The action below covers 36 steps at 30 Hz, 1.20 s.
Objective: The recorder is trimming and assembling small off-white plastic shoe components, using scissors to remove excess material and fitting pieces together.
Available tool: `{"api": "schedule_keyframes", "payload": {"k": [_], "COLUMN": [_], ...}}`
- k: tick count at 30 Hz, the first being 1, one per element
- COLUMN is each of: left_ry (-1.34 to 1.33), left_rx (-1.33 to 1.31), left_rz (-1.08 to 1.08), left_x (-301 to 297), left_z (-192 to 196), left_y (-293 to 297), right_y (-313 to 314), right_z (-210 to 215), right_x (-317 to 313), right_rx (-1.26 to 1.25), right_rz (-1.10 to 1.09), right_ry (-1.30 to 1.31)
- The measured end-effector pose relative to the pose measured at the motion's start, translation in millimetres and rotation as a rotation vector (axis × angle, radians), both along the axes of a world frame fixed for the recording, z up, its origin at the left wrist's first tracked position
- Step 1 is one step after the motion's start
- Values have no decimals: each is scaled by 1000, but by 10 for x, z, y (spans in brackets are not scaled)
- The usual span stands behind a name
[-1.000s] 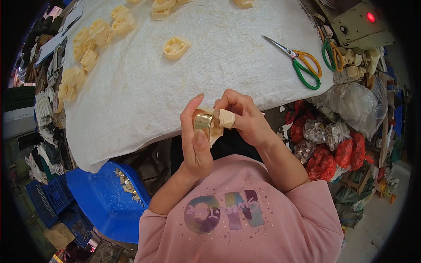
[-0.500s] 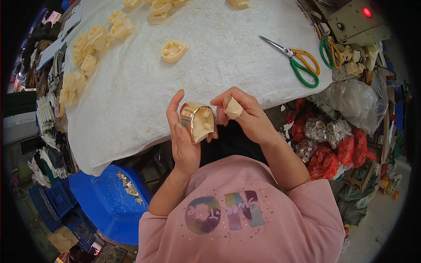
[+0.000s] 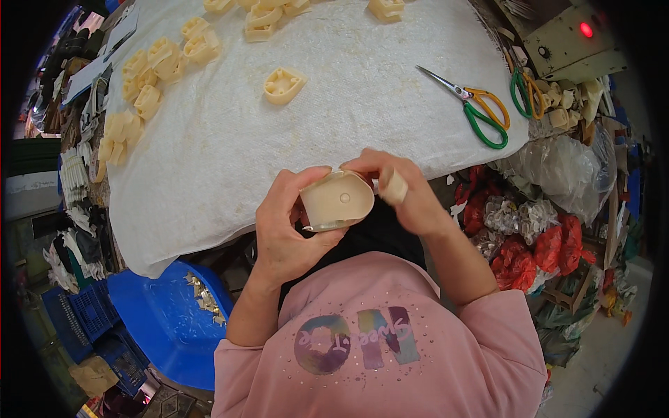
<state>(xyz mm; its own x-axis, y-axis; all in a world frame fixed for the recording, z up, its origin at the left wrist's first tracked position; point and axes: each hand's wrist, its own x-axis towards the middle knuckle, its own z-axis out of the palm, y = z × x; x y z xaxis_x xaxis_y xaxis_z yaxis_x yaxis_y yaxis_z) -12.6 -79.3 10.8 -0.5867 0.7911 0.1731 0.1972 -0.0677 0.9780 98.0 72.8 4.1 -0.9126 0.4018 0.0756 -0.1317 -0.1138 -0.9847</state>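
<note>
My left hand (image 3: 286, 226) grips a rounded cream plastic part (image 3: 338, 198) with a shiny metallic edge. Its smooth hollow side, with a small round mark, faces up. The fingers and thumb of my left hand wrap its left and near sides. At the part's upper right edge, my right hand (image 3: 411, 198) is closed, with its fingertips against the rim. A beige wrap (image 3: 394, 187), blurred by motion, covers one finger of my right hand. Beyond my hands, a single cream plastic piece (image 3: 283, 85) lies on the white cloth (image 3: 216, 164).
More cream pieces (image 3: 165, 59) cluster at the table's far left. Scissors (image 3: 477, 104) with green and orange handles lie at right, another pair (image 3: 527, 90) beside them. A blue tub (image 3: 164, 341) holding metallic scraps stands low left. Red bags (image 3: 519, 261) sit low right.
The cream part has been turned, so its ribbed interior is out of sight and its smooth hollow shows. My right hand has come to its rim; the left has shifted its hold.
</note>
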Motion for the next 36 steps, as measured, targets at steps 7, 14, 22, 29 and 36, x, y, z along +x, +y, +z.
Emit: {"api": "schedule_keyframes", "payload": {"k": [7,14,22,29,36], "left_ry": [393,437,453,642,728], "left_rx": [-66,-47,-93,-31,-89], "left_rz": [-37,-59,-55,97,245], "left_x": [5,-22,3,96,243], "left_z": [213,245,157,70,-26], "left_y": [34,93,102,151,196], "right_y": [267,358,168,120,-115], "right_z": [146,210,126,-59,-63], "right_x": [-34,6,15,86,24], "right_rx": [-206,-116,569,-240,165], "right_rz": [267,339,147,187,-121], "right_ry": [-245,-221,-136,-116,-184]}}
